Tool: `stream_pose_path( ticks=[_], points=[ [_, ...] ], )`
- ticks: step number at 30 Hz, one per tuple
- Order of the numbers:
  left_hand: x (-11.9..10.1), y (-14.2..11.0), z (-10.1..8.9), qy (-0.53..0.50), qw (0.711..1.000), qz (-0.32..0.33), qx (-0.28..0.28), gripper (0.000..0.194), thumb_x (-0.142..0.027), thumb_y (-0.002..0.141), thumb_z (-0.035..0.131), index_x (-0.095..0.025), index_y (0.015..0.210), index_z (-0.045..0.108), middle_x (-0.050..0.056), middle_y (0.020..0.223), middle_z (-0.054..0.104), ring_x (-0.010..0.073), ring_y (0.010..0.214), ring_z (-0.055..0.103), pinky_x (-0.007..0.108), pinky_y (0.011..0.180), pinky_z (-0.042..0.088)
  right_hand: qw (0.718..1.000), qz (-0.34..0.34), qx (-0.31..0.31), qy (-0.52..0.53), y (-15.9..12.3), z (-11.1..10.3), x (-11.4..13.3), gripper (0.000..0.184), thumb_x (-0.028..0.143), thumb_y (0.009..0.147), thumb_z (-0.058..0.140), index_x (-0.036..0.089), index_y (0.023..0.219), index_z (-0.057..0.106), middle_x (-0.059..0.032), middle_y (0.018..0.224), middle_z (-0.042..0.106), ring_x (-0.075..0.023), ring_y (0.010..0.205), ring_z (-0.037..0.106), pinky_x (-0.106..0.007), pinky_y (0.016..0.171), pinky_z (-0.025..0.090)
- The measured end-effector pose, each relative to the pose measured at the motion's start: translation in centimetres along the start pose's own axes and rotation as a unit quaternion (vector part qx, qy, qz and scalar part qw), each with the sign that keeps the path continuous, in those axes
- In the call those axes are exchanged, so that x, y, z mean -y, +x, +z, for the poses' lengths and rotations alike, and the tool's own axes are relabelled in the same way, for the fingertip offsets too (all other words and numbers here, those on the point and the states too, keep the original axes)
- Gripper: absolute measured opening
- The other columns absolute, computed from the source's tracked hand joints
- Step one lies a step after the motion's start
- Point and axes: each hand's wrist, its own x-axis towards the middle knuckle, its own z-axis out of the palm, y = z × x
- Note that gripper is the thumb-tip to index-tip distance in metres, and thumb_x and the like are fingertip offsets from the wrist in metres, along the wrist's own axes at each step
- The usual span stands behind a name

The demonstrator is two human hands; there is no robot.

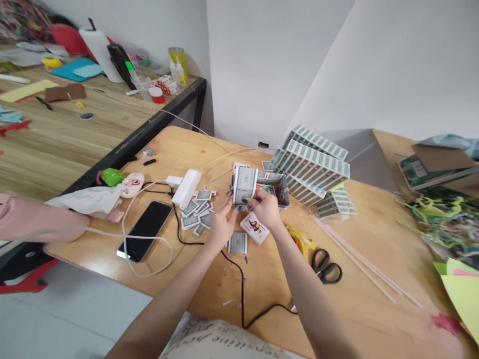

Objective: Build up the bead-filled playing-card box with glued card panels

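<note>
A small box made of playing cards (pixel 285 192) stands at the middle of the table, its open inside partly showing. At its left end a patterned playing-card panel (pixel 246 180) stands up, back side facing me. My right hand (pixel 266 207) pinches this panel at its lower right corner. The fingers of my left hand (pixel 223 223) are closed on its lower left edge. Just below my hands lie a card pack with a joker picture (pixel 255 228) and a patterned card (pixel 238 243). Cut card pieces (pixel 196 214) are scattered left of my left hand.
Stacked card packs (pixel 314 162) rise behind the box. A yellow glue gun (pixel 302 242), black-handled scissors (pixel 329 268) and thin white sticks (pixel 359 257) lie to the right. A phone (pixel 147 232), a white power strip (pixel 187 188) and a black cable (pixel 242 291) occupy the left and front.
</note>
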Motion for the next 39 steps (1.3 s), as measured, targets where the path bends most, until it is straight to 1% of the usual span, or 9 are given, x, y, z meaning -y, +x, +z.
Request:
stream_pose_path(
  ticks=[6,11,15,19,21,24,26,31,39],
  points=[
    [-0.2,0.4,0.3,-0.050,0.996,-0.051,-0.053,0.031,-0.028,0.086,0.050,-0.019,0.112,0.063,0.008,0.123,0.060,0.0206,0.115,0.056,0.041,0.103,0.041,0.999,0.022,0.016,-0.022,0.3,-0.4,0.8,0.018,0.028,0.069,0.058,0.020,0.055,0.050,0.0001,0.056,0.056,-0.0142,0.054,0.048,-0.024,0.052,0.035],
    [-0.5,0.9,0.6,-0.069,0.990,-0.087,-0.090,0.026,-0.030,0.086,0.050,-0.021,0.101,0.069,0.005,0.114,0.066,0.0208,0.106,0.062,0.039,0.098,0.047,0.995,0.077,0.045,-0.042,1.6,-0.4,1.2,0.030,0.029,0.064,0.063,0.021,0.042,0.044,0.0028,0.042,0.045,-0.0118,0.045,0.042,-0.023,0.046,0.029],
    [-0.9,0.9,0.9,-0.078,0.985,-0.103,-0.112,0.024,-0.030,0.085,0.053,-0.022,0.101,0.069,0.004,0.113,0.066,0.0207,0.104,0.063,0.040,0.097,0.047,0.989,0.118,0.079,-0.033,2.7,-0.2,1.1,0.036,0.024,0.062,0.066,0.021,0.035,0.042,0.0032,0.035,0.040,-0.0122,0.041,0.043,-0.024,0.045,0.031],
    [-1.2,1.1,1.3,-0.126,0.970,-0.153,-0.138,0.024,-0.032,0.083,0.055,-0.022,0.098,0.070,0.003,0.108,0.069,0.0201,0.102,0.064,0.040,0.095,0.049,0.984,0.135,0.116,0.011,3.5,-0.3,0.5,0.036,0.022,0.058,0.069,0.020,0.032,0.044,0.0039,0.030,0.039,-0.0135,0.039,0.046,-0.025,0.045,0.036],
    [-1.3,1.3,1.6,-0.157,0.959,-0.180,-0.156,0.023,-0.032,0.082,0.056,-0.020,0.096,0.071,0.004,0.106,0.070,0.0204,0.100,0.065,0.040,0.094,0.050,0.981,0.135,0.131,0.050,3.7,-0.4,0.2,0.029,0.023,0.057,0.071,0.019,0.037,0.051,0.0040,0.031,0.043,-0.0136,0.040,0.049,-0.025,0.046,0.040],
    [-1.4,1.4,1.9,-0.185,0.945,-0.205,-0.176,0.023,-0.032,0.079,0.060,-0.019,0.094,0.071,0.004,0.104,0.070,0.0209,0.098,0.065,0.039,0.092,0.051,0.973,0.134,0.142,0.123,4.0,-0.5,0.3,0.012,0.026,0.059,0.072,0.018,0.055,0.063,0.0017,0.043,0.058,-0.0145,0.047,0.056,-0.025,0.051,0.046],
    [-1.4,1.4,2.0,-0.188,0.942,-0.209,-0.184,0.022,-0.031,0.078,0.061,-0.019,0.093,0.071,0.004,0.103,0.071,0.0208,0.098,0.065,0.039,0.093,0.051,0.964,0.139,0.147,0.173,4.2,-0.4,0.7,0.013,0.029,0.062,0.071,0.018,0.066,0.067,-0.0004,0.052,0.064,-0.0155,0.051,0.060,-0.027,0.053,0.049],
    [-1.5,1.4,2.0,-0.193,0.941,-0.203,-0.192,0.023,-0.032,0.078,0.061,-0.018,0.093,0.071,0.006,0.103,0.071,0.0207,0.098,0.065,0.038,0.092,0.051,0.938,0.168,0.129,0.274,5.5,0.6,1.6,0.019,0.035,0.070,0.066,0.017,0.076,0.066,-0.0037,0.062,0.069,-0.0178,0.054,0.064,-0.030,0.054,0.053],
    [-0.4,0.9,2.8,-0.224,0.932,-0.215,-0.185,0.028,-0.035,0.080,0.060,-0.018,0.100,0.069,0.007,0.110,0.068,0.0212,0.105,0.062,0.038,0.096,0.048,0.916,0.225,0.055,0.327,5.8,2.2,1.0,0.016,0.031,0.066,0.068,0.016,0.070,0.064,-0.0040,0.058,0.068,-0.0201,0.054,0.065,-0.030,0.051,0.052]
  ],
)
